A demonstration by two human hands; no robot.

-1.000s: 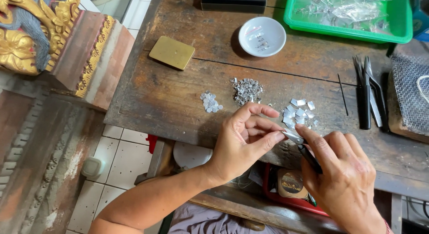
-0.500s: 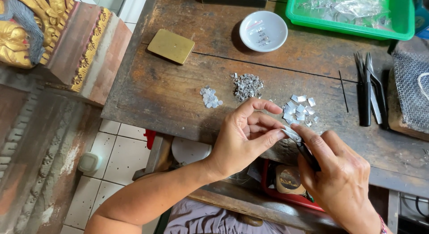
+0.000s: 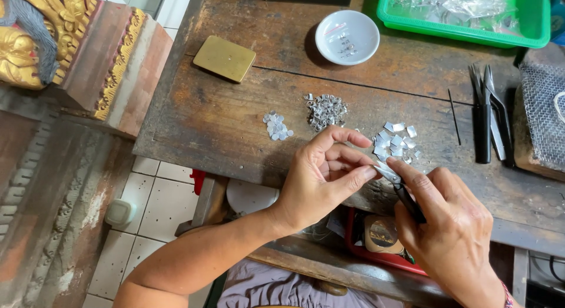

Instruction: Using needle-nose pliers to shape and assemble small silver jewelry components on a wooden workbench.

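Pinching a small metal piece (image 3: 376,167), the left hand (image 3: 321,175) is met from the right by pliers (image 3: 403,190) gripped in the right hand (image 3: 450,225), their axis slanting near-right.

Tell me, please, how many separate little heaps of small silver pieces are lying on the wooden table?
3. A small flat heap lies farthest left, a denser heap sits beside it, and a heap of squarish pieces lies just beyond the left hand. The hands may hide more.

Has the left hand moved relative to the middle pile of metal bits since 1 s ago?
No. The left hand sits just below the middle pile, as before; only the camera shifted.
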